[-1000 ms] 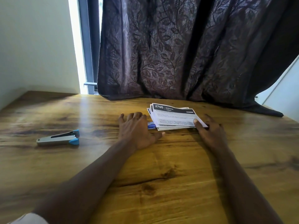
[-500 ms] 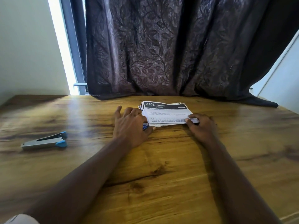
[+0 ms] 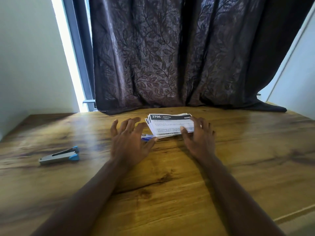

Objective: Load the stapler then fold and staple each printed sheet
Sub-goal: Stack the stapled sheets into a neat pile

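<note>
A dark leaf-patterned curtain (image 3: pixel 170 57) hangs behind the wooden worktop (image 3: pixel 170 193), its hem resting on the far edge. The stack (image 3: pixel 167 124) of printed sheets, the landmark here, lies just in front of that hem, slightly fanned. The right hand (image 3: pixel 198 133) is on the stack's right end, thumb pressed on the top sheet and fingers over the far corner, a loose grip closed on the paper. The left hand (image 3: pixel 130 140) hovers just left of the stack, fingers spread, grip apart and empty. The stapler (image 3: pixel 59 155), grey with blue ends, lies well left of the stack and nearer the person, untouched. A small blue-and-white box (image 3: pixel 147 137), probably staples, peeks from under the stack's near-left corner.

The sheets look thin, light and floppy, and likely to slide on each other; best lifted singly by a corner or edge. The top sheet reads "2705" and "BEDROOM"; the smaller lines are too blurred to read.
</note>
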`<state>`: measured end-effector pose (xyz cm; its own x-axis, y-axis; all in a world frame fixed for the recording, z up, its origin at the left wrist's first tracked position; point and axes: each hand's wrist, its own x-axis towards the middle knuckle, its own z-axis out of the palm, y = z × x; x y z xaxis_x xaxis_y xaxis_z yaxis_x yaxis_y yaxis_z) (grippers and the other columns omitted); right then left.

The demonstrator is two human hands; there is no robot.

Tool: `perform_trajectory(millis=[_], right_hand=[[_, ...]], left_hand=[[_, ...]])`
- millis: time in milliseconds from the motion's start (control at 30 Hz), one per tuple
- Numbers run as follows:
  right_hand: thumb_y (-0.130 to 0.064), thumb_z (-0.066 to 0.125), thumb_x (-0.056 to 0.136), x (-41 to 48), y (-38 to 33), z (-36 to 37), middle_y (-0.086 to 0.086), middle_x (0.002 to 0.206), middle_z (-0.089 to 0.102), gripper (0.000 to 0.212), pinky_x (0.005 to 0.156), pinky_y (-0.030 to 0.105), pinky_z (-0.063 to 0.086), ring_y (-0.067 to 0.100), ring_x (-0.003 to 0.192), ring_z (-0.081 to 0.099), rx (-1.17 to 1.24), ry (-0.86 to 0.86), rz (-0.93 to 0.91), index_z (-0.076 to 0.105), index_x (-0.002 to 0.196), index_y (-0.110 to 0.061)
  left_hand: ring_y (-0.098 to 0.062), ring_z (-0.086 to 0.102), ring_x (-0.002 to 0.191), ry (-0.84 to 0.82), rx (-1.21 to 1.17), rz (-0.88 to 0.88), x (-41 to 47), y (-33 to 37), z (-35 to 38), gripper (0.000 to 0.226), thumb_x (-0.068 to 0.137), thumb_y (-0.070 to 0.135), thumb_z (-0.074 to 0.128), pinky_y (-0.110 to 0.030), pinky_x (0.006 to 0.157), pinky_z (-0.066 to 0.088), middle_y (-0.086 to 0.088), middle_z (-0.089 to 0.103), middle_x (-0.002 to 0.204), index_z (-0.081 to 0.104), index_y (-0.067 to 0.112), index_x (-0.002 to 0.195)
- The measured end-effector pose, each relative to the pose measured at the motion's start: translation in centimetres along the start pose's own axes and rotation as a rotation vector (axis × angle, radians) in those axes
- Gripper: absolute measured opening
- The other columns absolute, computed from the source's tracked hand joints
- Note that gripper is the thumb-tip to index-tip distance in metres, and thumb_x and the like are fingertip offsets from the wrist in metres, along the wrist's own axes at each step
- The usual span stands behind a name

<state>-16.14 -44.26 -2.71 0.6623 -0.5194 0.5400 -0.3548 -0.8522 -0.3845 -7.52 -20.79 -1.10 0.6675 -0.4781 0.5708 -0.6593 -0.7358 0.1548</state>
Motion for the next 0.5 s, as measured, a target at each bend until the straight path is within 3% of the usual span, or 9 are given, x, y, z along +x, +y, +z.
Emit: perform_trajectory(millis=[133, 233, 367, 500], right_hand=[[-0.072, 0.038, 0.087, -3.1, -3.3, -0.3, 0.003, 0.154, 0.034, 0.074, 0.114, 0.05, 0.027, 0.026, 0.143, 0.027, -0.014, -0.115, -0.056, 0.036, 0.148, -0.03], [-0.074, 0.041, 0.088, -4.8, -4.5, -0.6, 0.005, 0.161, 0.024, 0.079, 0.117, 0.052, 0.022, 0.027, 0.149, 0.016, -0.05, -0.249, -0.121, 0.026, 0.152, -0.032], [-0.069, 0.046, 0.092, -5.6, -5.1, -1.4, 0.001, 0.162, 0.025, 0.075, 0.116, 0.05, 0.025, 0.024, 0.148, 0.02, -0.012, -0.369, -0.201, 0.024, 0.155, -0.034], [-0.058, 0.048, 0.096, -5.3, -6.4, -1.0, -0.002, 0.156, 0.037, 0.065, 0.115, 0.042, 0.026, 0.022, 0.143, 0.028, -0.015, -0.324, -0.364, 0.032, 0.153, -0.03]], left_hand=[[-0.029, 0.052, 0.134, 0.072, 0.022, -0.095, -2.3, -3.0, -2.9, 0.062, 0.083, 0.068, 0.064, -0.059, 0.118, 0.023, 0.0, 0.057, 0.144, 0.061, 0.03, 0.132], [-0.033, 0.048, 0.136, 0.004, 0.064, -0.241, -4.5, -6.3, -5.0, 0.063, 0.081, 0.053, 0.074, -0.061, 0.114, 0.027, -0.004, 0.053, 0.15, 0.059, 0.027, 0.137], [-0.032, 0.039, 0.144, -0.142, 0.161, -0.365, -7.7, -9.5, -6.9, 0.065, 0.089, 0.046, 0.068, -0.058, 0.116, 0.024, -0.006, 0.042, 0.158, 0.049, 0.025, 0.148], [-0.031, 0.037, 0.145, -0.136, 0.192, -0.42, -8.9, -11.2, -8.4, 0.061, 0.094, 0.04, 0.061, -0.055, 0.117, 0.021, -0.005, 0.042, 0.159, 0.044, 0.024, 0.15]])
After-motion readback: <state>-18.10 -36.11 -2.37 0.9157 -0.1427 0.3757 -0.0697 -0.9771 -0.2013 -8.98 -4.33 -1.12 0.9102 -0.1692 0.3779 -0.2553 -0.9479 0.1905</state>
